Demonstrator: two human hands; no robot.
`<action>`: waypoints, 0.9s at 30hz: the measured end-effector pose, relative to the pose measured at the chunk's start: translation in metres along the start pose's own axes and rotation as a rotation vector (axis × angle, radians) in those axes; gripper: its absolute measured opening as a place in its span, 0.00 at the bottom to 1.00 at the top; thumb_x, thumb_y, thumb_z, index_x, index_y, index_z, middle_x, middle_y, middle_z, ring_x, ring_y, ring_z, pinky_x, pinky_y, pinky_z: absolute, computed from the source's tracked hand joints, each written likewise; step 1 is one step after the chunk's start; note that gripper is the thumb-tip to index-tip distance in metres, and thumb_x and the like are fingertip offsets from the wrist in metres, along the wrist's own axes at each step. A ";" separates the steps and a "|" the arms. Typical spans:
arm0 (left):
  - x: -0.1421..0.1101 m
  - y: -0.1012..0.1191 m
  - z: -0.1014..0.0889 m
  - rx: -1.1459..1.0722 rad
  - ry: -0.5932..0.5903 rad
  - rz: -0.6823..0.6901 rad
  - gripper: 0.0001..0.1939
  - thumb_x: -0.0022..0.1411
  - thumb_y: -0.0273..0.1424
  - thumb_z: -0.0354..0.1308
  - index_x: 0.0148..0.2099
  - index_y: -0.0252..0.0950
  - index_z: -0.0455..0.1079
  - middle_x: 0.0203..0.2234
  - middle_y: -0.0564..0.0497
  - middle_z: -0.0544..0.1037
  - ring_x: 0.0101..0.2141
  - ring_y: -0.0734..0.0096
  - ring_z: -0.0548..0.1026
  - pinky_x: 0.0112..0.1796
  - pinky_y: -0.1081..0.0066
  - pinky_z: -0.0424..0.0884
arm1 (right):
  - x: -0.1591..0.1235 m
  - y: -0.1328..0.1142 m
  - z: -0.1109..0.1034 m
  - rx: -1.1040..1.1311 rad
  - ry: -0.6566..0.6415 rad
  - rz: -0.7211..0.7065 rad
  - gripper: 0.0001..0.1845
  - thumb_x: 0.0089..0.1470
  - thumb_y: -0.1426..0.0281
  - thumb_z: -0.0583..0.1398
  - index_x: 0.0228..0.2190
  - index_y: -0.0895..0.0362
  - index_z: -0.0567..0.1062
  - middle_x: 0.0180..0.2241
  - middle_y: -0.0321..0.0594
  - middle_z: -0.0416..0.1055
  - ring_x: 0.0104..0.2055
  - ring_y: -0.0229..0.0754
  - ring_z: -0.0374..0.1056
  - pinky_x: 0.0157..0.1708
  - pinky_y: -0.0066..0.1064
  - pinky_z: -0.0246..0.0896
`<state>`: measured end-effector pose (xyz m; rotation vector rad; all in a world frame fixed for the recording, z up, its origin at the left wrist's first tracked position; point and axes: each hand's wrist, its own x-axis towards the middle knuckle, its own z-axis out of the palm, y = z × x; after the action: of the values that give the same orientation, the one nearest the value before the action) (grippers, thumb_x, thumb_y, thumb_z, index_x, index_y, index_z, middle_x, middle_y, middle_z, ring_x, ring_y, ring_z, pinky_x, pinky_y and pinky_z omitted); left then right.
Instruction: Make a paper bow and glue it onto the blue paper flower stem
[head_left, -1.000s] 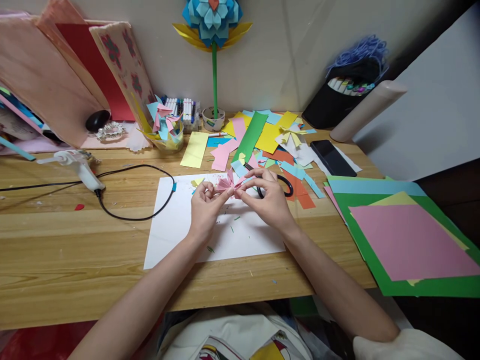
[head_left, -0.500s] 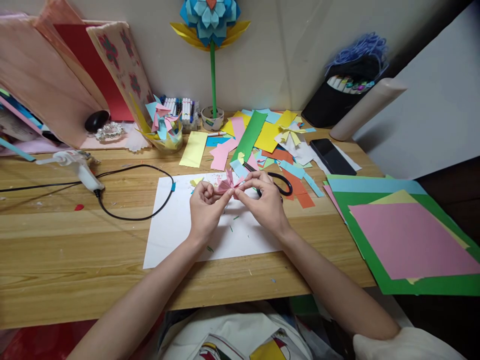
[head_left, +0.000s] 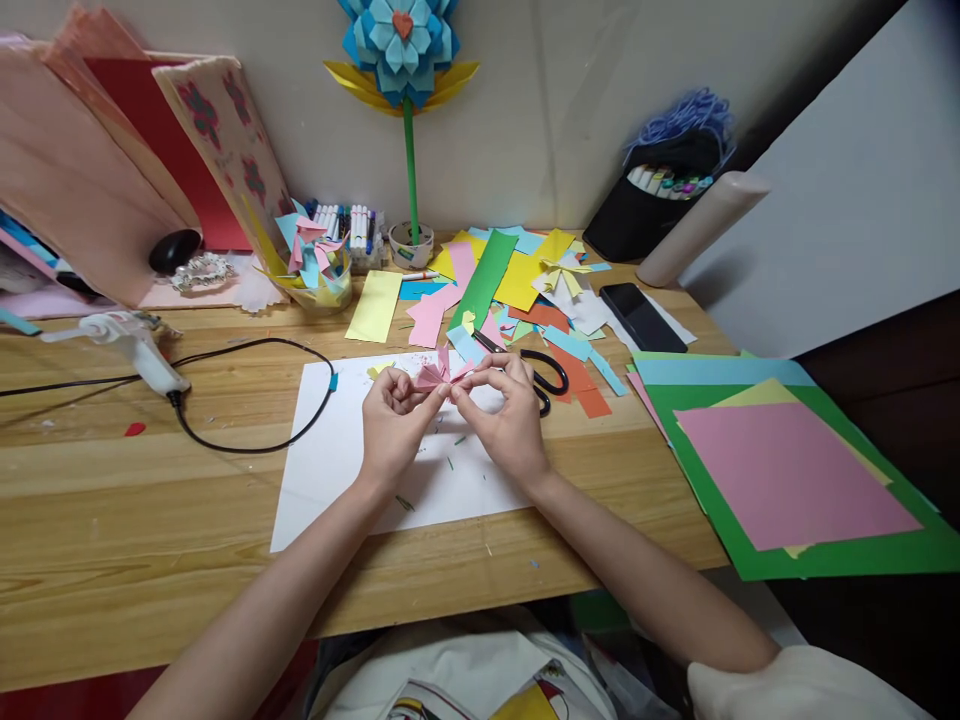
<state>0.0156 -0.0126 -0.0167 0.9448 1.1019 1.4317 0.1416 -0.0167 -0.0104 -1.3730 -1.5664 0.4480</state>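
Between my fingertips is a pink folded paper flower (head_left: pixel 433 376), its pointed petals fanning upward. My left hand (head_left: pixel 399 422) pinches it from the left, thumb and curled fingers closed on it. From the right, my right hand (head_left: pixel 504 415) grips its lower edge between thumb and forefinger. The fingers cover part of the flower. Both hands are just above a white sheet of paper (head_left: pixel 315 470) strewn with tiny green scraps. Black-handled scissors (head_left: pixel 551 372) lie right behind my right hand.
Cut paper pieces, including a green strip (head_left: pixel 484 280), cover the table's back. A glue gun (head_left: pixel 142 355) with a looped cable lies left. A phone (head_left: pixel 643 317) and stacked coloured sheets (head_left: pixel 795 475) are right. A blue paper flower (head_left: pixel 401 50) stands behind, near a cup of folded pieces (head_left: pixel 322 285).
The camera view has shifted a little, so the scene sits slightly further left. Both hands keep hold of the pink flower, and the right fingers have spread slightly around its edge.
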 end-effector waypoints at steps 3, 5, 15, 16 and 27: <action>0.004 0.005 -0.004 0.006 -0.071 -0.064 0.20 0.43 0.30 0.67 0.28 0.37 0.54 0.21 0.58 0.70 0.23 0.78 0.72 0.24 0.79 0.66 | 0.002 0.001 -0.002 -0.016 -0.034 -0.006 0.02 0.46 0.68 0.62 0.24 0.53 0.75 0.35 0.40 0.65 0.45 0.45 0.59 0.47 0.41 0.54; 0.008 0.009 -0.007 0.040 -0.129 -0.120 0.19 0.43 0.30 0.67 0.32 0.37 0.58 0.24 0.54 0.74 0.26 0.74 0.74 0.26 0.77 0.69 | 0.004 0.003 -0.004 -0.041 -0.054 -0.021 0.02 0.45 0.68 0.63 0.23 0.52 0.76 0.35 0.40 0.65 0.45 0.46 0.58 0.47 0.41 0.54; 0.020 0.009 -0.021 0.264 -0.265 -0.140 0.17 0.40 0.31 0.68 0.35 0.34 0.69 0.26 0.48 0.76 0.27 0.72 0.74 0.27 0.75 0.71 | 0.009 0.011 -0.008 -0.071 -0.163 -0.084 0.03 0.45 0.66 0.64 0.23 0.51 0.76 0.34 0.39 0.66 0.44 0.46 0.58 0.48 0.42 0.53; 0.020 0.008 -0.020 0.257 -0.253 -0.132 0.18 0.40 0.31 0.68 0.35 0.34 0.68 0.25 0.49 0.76 0.26 0.72 0.74 0.27 0.75 0.71 | 0.009 0.011 -0.008 -0.070 -0.158 -0.078 0.03 0.45 0.66 0.64 0.23 0.51 0.76 0.34 0.39 0.66 0.44 0.46 0.58 0.48 0.42 0.53; 0.012 0.008 -0.010 0.135 -0.174 -0.018 0.21 0.40 0.29 0.68 0.27 0.37 0.55 0.19 0.59 0.68 0.20 0.81 0.68 0.22 0.81 0.64 | 0.006 0.005 -0.008 -0.135 -0.040 -0.063 0.02 0.45 0.67 0.63 0.23 0.51 0.76 0.36 0.40 0.65 0.47 0.48 0.57 0.49 0.43 0.51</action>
<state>0.0022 -0.0025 -0.0122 1.1300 1.0835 1.2468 0.1515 -0.0128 -0.0078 -1.4200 -1.6936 0.3383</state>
